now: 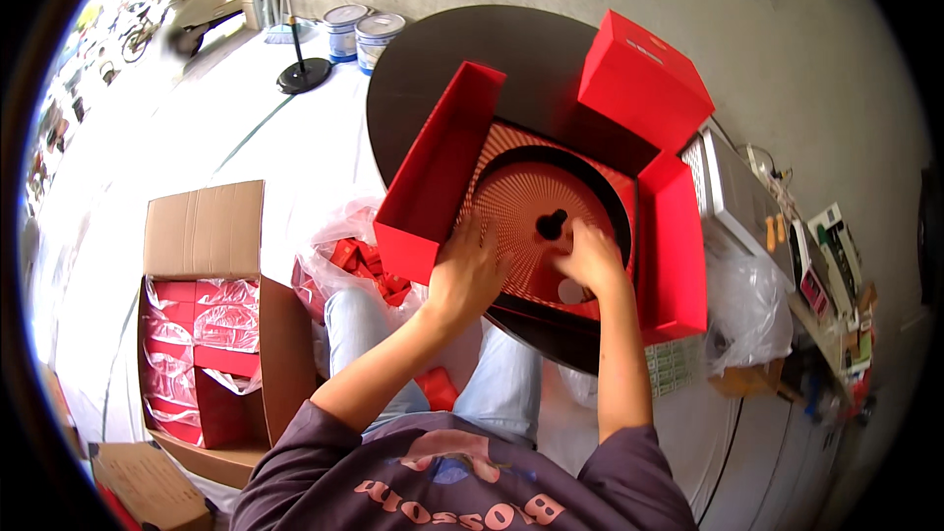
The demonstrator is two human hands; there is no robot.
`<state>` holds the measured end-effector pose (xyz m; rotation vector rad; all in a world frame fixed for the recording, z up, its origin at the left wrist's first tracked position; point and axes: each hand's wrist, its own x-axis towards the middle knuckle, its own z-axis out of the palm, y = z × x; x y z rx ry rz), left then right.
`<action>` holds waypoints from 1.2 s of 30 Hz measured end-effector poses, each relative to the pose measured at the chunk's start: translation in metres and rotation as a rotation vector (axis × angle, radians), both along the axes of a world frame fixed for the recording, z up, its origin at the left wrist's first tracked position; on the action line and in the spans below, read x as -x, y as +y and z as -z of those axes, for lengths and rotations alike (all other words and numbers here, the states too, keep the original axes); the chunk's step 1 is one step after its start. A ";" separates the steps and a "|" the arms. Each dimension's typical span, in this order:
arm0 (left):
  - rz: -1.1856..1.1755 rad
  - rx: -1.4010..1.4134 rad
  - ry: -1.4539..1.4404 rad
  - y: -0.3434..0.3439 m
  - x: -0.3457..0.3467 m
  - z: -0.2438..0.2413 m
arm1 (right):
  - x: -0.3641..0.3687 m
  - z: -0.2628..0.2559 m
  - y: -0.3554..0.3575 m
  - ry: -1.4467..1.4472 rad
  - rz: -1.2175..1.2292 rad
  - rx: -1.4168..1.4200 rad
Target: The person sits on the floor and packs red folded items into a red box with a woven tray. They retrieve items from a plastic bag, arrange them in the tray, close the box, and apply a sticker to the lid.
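An opened red gift box lies on a round black table (435, 51). Its two deep red side compartments, the left one (442, 162) and the right one (671, 251), stand folded out. Between them is a square insert with a round disc (516, 192) printed in gold and red rays, ringed by a black band. Near the disc's middle is a dark keyhole-shaped spot (551, 224). My left hand (466, 265) rests with fingers apart on the insert's left side, beside the left compartment. My right hand (594, 254), blurred, is over the disc's lower right, by a pale round spot (571, 291); its fingertips are unclear.
A closed red box (645, 81) stands at the table's far right. Left of my legs are a clear bag of small red packets (369, 265) and an open carton (287, 354) of plastic-wrapped red boxes. A fan (302, 74), paint pails (377, 33) and a cluttered side table (767, 236) surround me.
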<state>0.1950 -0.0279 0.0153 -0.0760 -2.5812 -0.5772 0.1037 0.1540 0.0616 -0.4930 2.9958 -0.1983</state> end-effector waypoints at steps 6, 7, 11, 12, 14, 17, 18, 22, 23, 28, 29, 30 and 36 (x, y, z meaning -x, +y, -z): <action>0.017 -0.081 0.072 0.005 -0.006 0.005 | -0.017 0.006 0.019 -0.173 0.010 0.091; 0.037 -0.107 0.093 0.001 -0.007 0.003 | -0.018 0.005 0.018 -0.171 0.003 0.145; 0.157 -0.235 0.091 -0.004 -0.017 -0.004 | -0.016 0.006 0.019 -0.249 0.026 0.116; 0.186 -0.250 0.095 -0.006 -0.020 -0.005 | -0.015 0.008 0.021 -0.255 0.021 0.115; 0.233 -0.287 0.101 -0.008 -0.024 -0.007 | -0.013 0.010 0.024 -0.271 0.007 0.141; 0.280 -0.323 0.103 -0.006 -0.035 -0.011 | -0.018 0.015 0.036 -0.298 -0.031 0.253; 0.286 -0.322 0.105 -0.007 -0.037 -0.010 | -0.017 0.016 0.037 -0.280 -0.051 0.231; 0.302 -0.325 0.062 -0.008 -0.042 -0.008 | -0.024 0.005 0.030 -0.160 -0.041 0.192; 0.290 -0.314 0.067 -0.008 -0.041 -0.010 | -0.023 0.004 0.029 -0.153 -0.037 0.165; 0.274 -0.239 0.081 -0.006 -0.037 -0.004 | -0.015 0.007 0.028 -0.275 -0.027 0.089; 0.269 -0.228 0.081 -0.006 -0.037 -0.003 | -0.014 0.008 0.029 -0.292 -0.037 0.100; 0.276 -0.222 0.076 -0.005 -0.036 -0.003 | -0.013 0.009 0.032 -0.307 -0.048 0.110; 0.306 -0.283 0.103 -0.005 -0.035 -0.007 | -0.032 0.007 0.039 0.059 -0.060 0.560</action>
